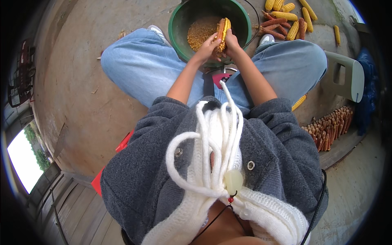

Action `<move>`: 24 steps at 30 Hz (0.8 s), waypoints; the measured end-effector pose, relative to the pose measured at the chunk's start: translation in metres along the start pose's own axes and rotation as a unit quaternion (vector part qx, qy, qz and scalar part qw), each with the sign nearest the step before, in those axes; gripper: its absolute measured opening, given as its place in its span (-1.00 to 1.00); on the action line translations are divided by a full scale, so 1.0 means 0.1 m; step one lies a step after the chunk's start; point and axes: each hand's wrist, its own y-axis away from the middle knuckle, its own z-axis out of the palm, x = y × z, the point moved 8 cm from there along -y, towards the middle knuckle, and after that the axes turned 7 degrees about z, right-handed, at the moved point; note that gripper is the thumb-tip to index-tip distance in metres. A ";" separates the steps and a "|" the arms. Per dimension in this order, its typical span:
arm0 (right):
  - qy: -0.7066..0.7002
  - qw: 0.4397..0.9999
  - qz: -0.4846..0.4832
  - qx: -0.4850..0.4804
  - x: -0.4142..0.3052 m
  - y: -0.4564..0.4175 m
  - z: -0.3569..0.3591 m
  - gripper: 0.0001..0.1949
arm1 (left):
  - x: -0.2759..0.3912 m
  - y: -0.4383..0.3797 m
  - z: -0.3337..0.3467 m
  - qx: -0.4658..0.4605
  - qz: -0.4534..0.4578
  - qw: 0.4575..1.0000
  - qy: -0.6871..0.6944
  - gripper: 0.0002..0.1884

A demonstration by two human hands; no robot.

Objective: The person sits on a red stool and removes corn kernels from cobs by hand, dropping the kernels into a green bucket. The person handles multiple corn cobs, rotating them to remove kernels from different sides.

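A partly shelled ear of corn (223,34) is held between my two hands over a green bucket (173,36). Along its left side the reddish cob is bare, while rows of yellow kernels stay on the right. My left hand (208,48) wraps the ear's lower left side, with the thumb across it. Around the right side closes my right hand (231,43). Loose corn kernels (197,35) cover part of the bucket's bottom. The fingers beneath the ear are partly hidden.
Yellow ears of corn (284,15) and bare reddish cobs (272,27) lie on the concrete floor beyond my right foot. A plastic stool (352,75) stands at the right, near a stack of bare cobs (332,127). Another ear (299,103) lies by my right thigh.
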 end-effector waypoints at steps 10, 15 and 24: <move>-0.011 1.000 -0.006 0.008 -0.02 -0.01 0.00 -0.43 | 0.11 0.04 0.02 0.009 0.026 0.999 0.022 -0.38; -0.015 1.000 -0.008 -0.006 -0.06 0.07 0.02 -0.43 | 0.10 0.06 0.01 -0.007 0.028 0.998 0.061 -0.39; 0.068 0.997 -0.025 -0.007 0.01 -0.03 0.03 -0.47 | 0.02 0.04 -0.01 -0.015 -0.028 0.979 0.203 -0.44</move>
